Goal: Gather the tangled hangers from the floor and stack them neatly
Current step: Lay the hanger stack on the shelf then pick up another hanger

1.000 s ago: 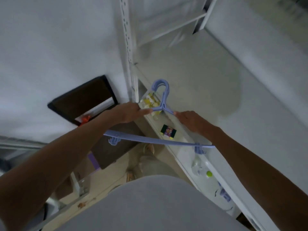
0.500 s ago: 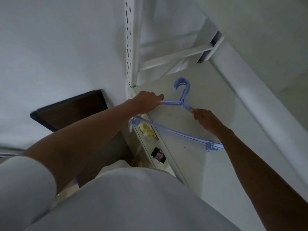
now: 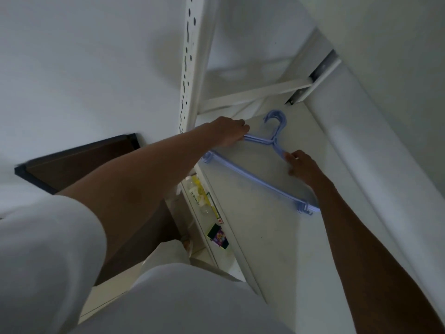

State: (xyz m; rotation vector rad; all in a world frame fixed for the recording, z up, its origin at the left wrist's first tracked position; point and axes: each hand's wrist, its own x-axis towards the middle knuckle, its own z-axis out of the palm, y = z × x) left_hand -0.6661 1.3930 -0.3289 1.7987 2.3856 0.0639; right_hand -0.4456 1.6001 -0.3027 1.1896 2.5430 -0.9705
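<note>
A stack of blue hangers (image 3: 255, 178) is being held flat over the white shelf (image 3: 272, 237), at or just above its surface; whether contact is being made cannot be told. The hooks are bunched together and pointing away toward the back of the shelf, near the white bracket (image 3: 255, 91). Several hangers are being kept aligned, as is shown by the layered hooks and the doubled clips at both ends of the bottom bar.

The left shoulder of the stack is being clamped by the left hand (image 3: 230, 135), with its fingers curled shut around the plastic. The right shoulder is being pinched by the right hand (image 3: 303, 167), thumb and fingers closed on the sloping arm just below the neck. The bottom bar is being left free, running diagonally from near the slotted upright (image 3: 190, 68) down to the right forearm.

The front edge of the shelf is being overhung by the left end of the bar. Below that edge, on a lower level, small bottles (image 3: 197, 191) and a dark packet (image 3: 218, 237) are being shown, beside a dark brown cabinet (image 3: 79, 162). The lower part of the view is being filled by a pale sleeve (image 3: 45, 249) and shirt.
</note>
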